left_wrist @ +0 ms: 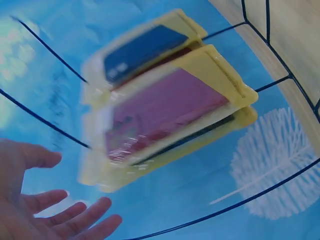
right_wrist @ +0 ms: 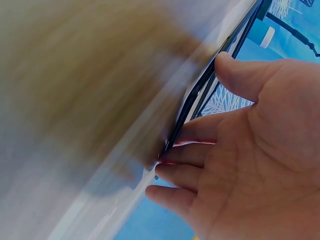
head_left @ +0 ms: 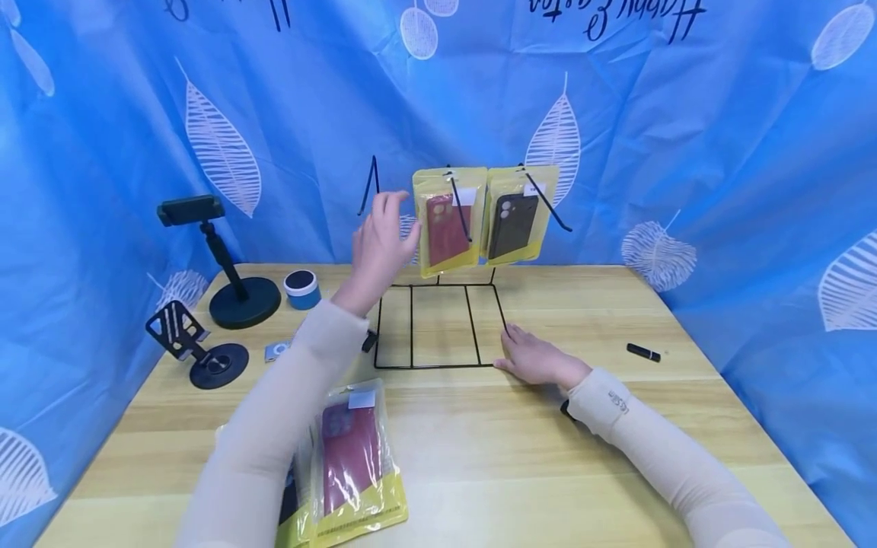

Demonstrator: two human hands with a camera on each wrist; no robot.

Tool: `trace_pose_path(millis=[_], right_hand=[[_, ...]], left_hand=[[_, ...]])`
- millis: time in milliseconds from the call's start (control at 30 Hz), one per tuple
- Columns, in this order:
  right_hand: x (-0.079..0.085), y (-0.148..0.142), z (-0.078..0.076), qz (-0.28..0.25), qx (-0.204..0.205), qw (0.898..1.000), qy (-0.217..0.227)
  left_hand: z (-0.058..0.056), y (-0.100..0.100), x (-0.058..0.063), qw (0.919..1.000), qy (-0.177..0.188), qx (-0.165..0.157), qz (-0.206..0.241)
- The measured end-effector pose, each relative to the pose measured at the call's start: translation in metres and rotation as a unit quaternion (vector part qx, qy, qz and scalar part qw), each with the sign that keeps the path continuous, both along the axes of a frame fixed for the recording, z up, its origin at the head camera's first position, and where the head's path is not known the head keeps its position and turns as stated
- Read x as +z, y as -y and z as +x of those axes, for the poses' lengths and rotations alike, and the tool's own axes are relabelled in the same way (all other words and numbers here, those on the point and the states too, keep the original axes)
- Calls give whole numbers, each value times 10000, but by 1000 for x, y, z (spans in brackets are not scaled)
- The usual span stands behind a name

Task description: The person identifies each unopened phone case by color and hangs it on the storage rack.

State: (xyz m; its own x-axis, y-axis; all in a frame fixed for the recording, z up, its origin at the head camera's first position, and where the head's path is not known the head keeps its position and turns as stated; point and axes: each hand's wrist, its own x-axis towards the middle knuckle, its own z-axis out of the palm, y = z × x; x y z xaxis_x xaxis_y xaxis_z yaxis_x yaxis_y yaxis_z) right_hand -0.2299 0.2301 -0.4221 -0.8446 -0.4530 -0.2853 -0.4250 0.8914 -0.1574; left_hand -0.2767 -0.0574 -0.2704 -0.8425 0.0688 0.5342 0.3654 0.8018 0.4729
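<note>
My left hand is raised beside the left pouch on a black wire rack, its fingers spread and holding nothing. That clear-and-yellow pouch contains a reddish phone case and hangs on a hook. To its right, a similar pouch with a dark phone case hangs on another hook. More pouches hang behind both, as the left wrist view shows. My right hand rests on the table at the front right corner of the rack's base, thumb and fingertips against the wire.
Packed phone cases lie on the table at front left, partly under the left sleeve. Two phone stands, a blue round container and a small blue device stand left. A black stick-like object lies right. An unloaded hook sticks out at left.
</note>
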Motion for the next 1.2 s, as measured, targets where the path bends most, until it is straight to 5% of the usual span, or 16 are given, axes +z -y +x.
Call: trace_pose_path(millis=[100, 167, 233, 300, 400, 467, 600, 767, 1200], right_hand=[[1, 0, 0, 15, -12, 10000, 34], [1, -1, -1, 37, 25, 10000, 12], [0, -1, -2, 39, 44, 10000, -32], [0, -1, -3, 43, 48, 9999, -82], [0, -1, -3, 58, 23, 9999, -93], [0, -2, -2, 74, 49, 9999, -92], [-1, -3, -1, 64, 128, 9999, -80], [-1, -3, -2, 54, 192, 9997, -127], [0, -3, -2, 8, 188, 9997, -141]], left_hand=[[34, 13, -6, 9964, 205, -427, -696], [54, 26, -11, 9854, 637, -596, -1464], [69, 44, -19, 9605, 1354, -703, -2328], [79, 64, -30, 9218, 2291, -847, -3011], [87, 90, -50, 8706, 3587, -1086, -3188], [91, 103, -64, 8535, 4103, -1198, -2980], [97, 118, -88, 8424, 4512, -1273, -2658], [98, 126, -106, 8413, 4722, -1255, -2312], [91, 137, -119, 8347, 5041, -1333, -1773]])
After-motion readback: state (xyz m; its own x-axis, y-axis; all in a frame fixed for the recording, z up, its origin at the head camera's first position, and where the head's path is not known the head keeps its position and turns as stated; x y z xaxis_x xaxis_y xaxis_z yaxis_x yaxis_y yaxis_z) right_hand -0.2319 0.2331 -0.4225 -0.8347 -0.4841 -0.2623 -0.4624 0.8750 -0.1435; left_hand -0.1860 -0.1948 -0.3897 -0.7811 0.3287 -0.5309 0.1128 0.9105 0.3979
